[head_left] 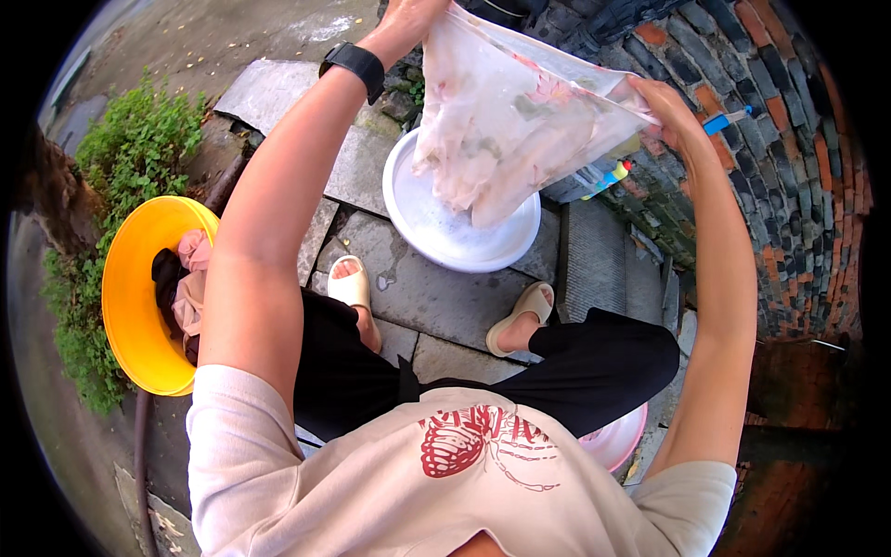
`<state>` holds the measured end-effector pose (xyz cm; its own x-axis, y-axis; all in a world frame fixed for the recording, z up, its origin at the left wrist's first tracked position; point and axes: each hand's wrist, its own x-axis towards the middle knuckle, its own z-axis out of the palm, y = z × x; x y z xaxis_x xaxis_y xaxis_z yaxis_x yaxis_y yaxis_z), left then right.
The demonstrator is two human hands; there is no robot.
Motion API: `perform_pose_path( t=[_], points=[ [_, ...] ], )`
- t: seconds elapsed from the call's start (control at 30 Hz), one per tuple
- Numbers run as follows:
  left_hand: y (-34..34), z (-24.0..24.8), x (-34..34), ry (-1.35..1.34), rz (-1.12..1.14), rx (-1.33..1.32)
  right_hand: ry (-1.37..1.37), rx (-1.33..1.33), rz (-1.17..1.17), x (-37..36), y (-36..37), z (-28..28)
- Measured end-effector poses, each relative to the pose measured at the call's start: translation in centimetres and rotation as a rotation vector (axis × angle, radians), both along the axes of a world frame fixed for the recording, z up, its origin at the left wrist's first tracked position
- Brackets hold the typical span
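Observation:
A wet, thin white cloth with a faint pink and green floral print hangs stretched between my two raised hands. My left hand, below a black wristwatch, grips its upper left corner at the top of the view; part of that hand is cut off. On the other side my right hand has its fingers closed round the right edge. The bunched lower part of the cloth droops over a round white basin, which holds soapy-looking water. The cloth hides the basin's far right part.
At my left stands a yellow bucket with pink and dark clothes. A ridged grey slab and a colourful bottle lie right of the basin. A blue-handled tool sits by the brick wall. A pink-rimmed basin is partly hidden by my right leg.

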<state>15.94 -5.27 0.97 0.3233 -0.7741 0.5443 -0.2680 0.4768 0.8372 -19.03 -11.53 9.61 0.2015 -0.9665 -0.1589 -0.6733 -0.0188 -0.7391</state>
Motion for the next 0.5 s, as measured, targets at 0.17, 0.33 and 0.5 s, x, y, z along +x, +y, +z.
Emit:
perform_pose_path(
  t=[0.17,0.33,0.5],
  points=[
    [0.9,1.8,-1.7,-0.104,-0.267,0.465,-0.207,0.004,0.146,-0.2,0.3,0.5],
    [1.7,0.8,-3.9,-0.707,-0.162,0.436,-0.119,-0.086,0.175,0.4,-0.6,1.4],
    [3.3,-0.2,-4.0,-0.836,-0.232,0.47,0.024,-0.096,0.21,1.1,-0.8,1.3]
  ],
)
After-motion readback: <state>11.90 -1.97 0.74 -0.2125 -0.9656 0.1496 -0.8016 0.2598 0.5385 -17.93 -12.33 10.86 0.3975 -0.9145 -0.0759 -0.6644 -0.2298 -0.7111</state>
